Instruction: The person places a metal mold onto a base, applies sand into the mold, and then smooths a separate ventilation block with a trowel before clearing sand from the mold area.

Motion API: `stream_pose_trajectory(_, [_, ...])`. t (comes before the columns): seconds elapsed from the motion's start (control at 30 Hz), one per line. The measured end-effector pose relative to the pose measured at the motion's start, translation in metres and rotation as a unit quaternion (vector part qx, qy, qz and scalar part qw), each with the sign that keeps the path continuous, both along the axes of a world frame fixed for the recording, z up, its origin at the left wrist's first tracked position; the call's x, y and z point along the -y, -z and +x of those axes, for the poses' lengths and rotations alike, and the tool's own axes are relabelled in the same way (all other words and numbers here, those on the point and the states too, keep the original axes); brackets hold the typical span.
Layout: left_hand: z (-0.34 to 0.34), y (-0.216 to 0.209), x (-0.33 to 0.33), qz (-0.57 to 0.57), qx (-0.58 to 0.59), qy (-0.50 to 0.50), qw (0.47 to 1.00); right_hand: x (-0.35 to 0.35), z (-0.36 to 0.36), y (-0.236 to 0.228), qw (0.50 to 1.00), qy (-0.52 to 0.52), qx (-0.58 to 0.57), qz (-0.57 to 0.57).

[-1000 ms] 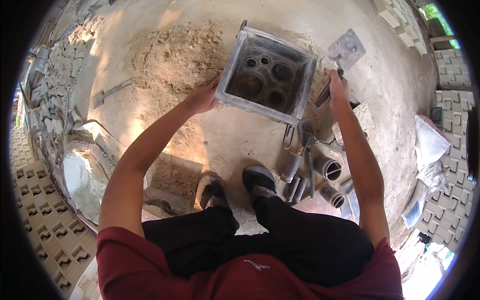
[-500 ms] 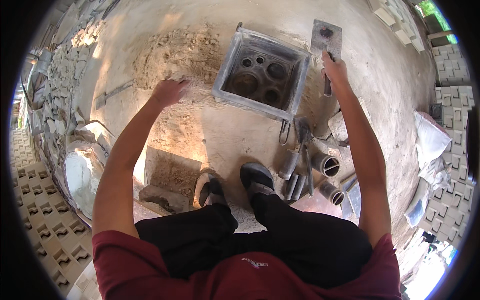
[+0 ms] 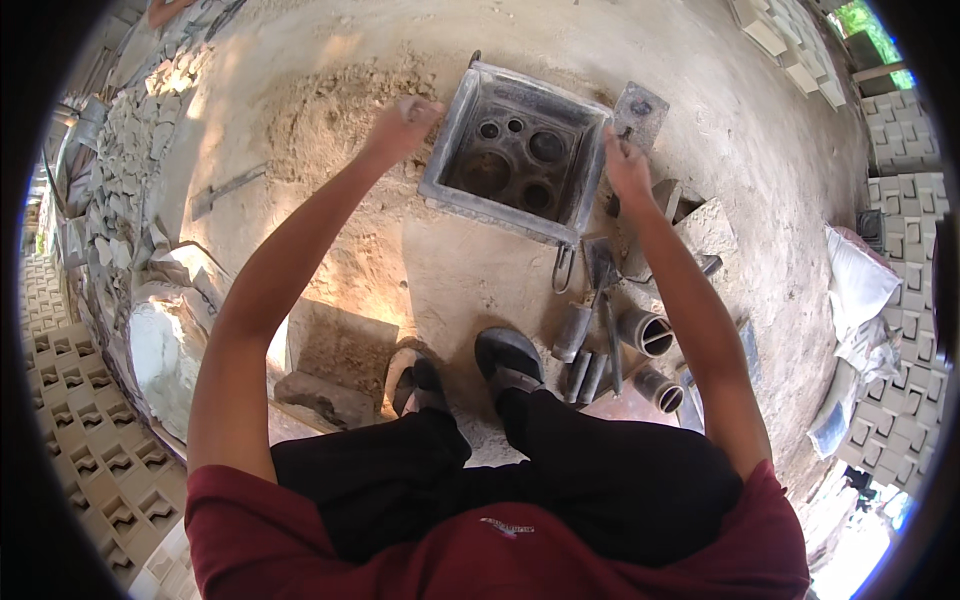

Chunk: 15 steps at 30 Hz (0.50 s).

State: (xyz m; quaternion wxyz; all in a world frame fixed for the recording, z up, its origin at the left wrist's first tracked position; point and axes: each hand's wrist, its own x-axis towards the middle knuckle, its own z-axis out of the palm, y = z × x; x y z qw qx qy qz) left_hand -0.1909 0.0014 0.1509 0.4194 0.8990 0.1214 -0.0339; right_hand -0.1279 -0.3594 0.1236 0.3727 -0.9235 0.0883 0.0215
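A square grey metal mould with round recesses inside stands on the dusty floor in front of me. Beside its left rim is my left hand, fingers curled in; what they hold, if anything, is hidden. My right hand is closed around the dark handle of a flat rectangular trowel, close to the mould's right rim. The trowel's plate points away from me, with a dark patch on it. Loose sandy soil is heaped left of the mould.
Metal cylinders, a small trowel and rods lie by my right foot. A flat bar and broken rubble are to the left. Patterned blocks line both sides. Part of another person's limb shows at the upper left.
My left hand has moved up and right from the soil to the mould's left rim. The right hand has brought the trowel left, nearer the mould, uncovering a pale slab.
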Motion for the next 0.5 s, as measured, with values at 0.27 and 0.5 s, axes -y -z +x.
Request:
stream_pose_trajectory(0.27, [-0.003, 0.050, 0.033, -0.227, -0.139, -0.043, 0.963, -0.011, -0.048, 0.012, 0.970, -0.018, -0.178, 0.162])
stream_pose_trajectory(0.5, [-0.010, 0.036, 0.029, -0.251, -0.102, -0.033, 0.962, -0.033, -0.054, -0.014, 0.937, 0.008, -0.217, 0.273])
